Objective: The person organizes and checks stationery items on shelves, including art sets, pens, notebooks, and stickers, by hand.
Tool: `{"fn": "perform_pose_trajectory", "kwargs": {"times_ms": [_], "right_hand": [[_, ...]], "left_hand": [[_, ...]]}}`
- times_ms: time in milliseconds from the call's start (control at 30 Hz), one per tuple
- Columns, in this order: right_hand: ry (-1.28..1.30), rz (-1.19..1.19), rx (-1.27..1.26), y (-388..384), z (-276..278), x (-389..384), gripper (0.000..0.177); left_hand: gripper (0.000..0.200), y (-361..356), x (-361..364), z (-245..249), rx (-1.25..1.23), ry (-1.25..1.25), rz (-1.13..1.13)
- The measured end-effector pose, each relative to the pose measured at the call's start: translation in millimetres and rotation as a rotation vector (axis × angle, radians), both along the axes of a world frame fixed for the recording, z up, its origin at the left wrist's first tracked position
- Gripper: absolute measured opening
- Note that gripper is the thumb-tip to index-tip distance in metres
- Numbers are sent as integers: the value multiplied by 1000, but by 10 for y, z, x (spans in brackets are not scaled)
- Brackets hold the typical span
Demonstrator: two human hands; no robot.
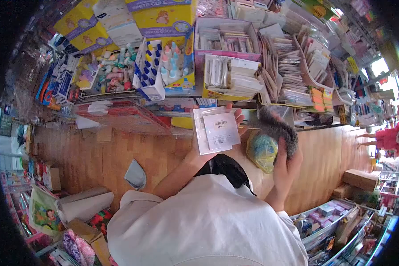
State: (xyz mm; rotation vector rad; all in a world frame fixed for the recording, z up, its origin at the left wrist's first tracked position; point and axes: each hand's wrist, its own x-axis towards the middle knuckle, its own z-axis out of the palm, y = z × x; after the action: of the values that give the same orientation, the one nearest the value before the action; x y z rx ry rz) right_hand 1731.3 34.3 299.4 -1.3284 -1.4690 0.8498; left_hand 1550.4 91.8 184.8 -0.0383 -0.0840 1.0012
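My left hand (239, 119) holds a flat clear packet (217, 131) with a white barcode label facing up; the fingers show behind its far edge. My right hand (288, 166) is closed around a dark grey fuzzy cloth (281, 131), which extends forward toward the shelf edge and looks slightly blurred. Past the left hand stands a yellow box (232, 94) full of similar flat packets. Below the cloth, a yellow plastic bag (261, 153) with something blue-green inside is partly hidden by my right hand.
Shelves ahead carry glue bottles (170, 66), small colourful figures (115, 71), a pink bin (226, 37) and rows of packets (292, 66). A grey dustpan-like item (135, 175) lies on the wooden floor (88, 155). A person in pink (388, 137) is far right.
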Motion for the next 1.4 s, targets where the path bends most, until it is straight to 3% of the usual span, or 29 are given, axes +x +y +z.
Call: {"fn": "perform_pose_trajectory", "kwargs": {"times_ms": [33, 100, 167, 200, 233, 300, 333, 500, 567, 633, 700, 767, 833, 900, 933, 967, 1033, 1067, 1100, 1400], "right_hand": [[1, -14, -3, 53, -24, -62, 45], [-176, 57, 308, 175, -157, -292, 52], [-439, 300, 303, 226, -397, -468, 64], [-532, 347, 335, 187, -506, -588, 69], [-634, 376, 362, 127, -585, -674, 74], [-535, 456, 301, 65, -634, -619, 74], [-565, 385, 295, 57, -650, -571, 74], [-282, 596, 221, -50, -666, -240, 67], [-229, 554, 218, -83, -557, -56, 58], [30, 554, -41, -104, -546, 121, 47], [76, 286, 3, -135, -397, 285, 33], [205, 104, -110, -126, -229, 436, 32], [192, 18, -1, -115, -157, 477, 33], [274, -79, 43, -79, -248, 406, 43], [-29, -113, 193, -14, -430, 375, 50], [-24, -114, 203, 26, -596, 297, 50], [-270, 96, 119, 25, -818, 118, 61], [-385, 89, 142, -22, -884, 38, 64], [-498, 81, 161, -71, -925, -28, 66], [-302, 198, 94, -332, -915, 55, 62]], "left_hand": [[91, -8, 25, -8, -3, 1, -14], [82, 7, 81, -35, 226, -202, -60], [70, -97, 70, -144, -29, -319, -15], [60, -217, 92, -181, 290, 456, 345], [61, -442, 552, -838, -58, 755, 730], [57, -346, 166, -661, 271, 671, 455], [57, -287, 175, -627, 307, 639, 395], [57, -77, 250, -513, 54, 255, 74], [57, -27, 275, -480, -66, 152, -21], [57, 22, 297, -454, -185, 68, -104], [57, 75, 309, -485, -237, 40, -159], [61, 140, 353, -611, 8, 175, -175], [64, 64, 516, -515, -47, 246, -184], [53, 85, 614, -465, -199, 181, -293], [52, 125, 576, -663, 195, 99, -322], [52, 141, 514, -856, 205, 105, -322], [53, 58, 611, -879, -208, -140, -223], [55, -16, 645, -1104, 175, -17, -87], [55, -12, 653, -1107, 171, -21, -94], [60, 89, 704, -999, -108, 94, -297]]}}
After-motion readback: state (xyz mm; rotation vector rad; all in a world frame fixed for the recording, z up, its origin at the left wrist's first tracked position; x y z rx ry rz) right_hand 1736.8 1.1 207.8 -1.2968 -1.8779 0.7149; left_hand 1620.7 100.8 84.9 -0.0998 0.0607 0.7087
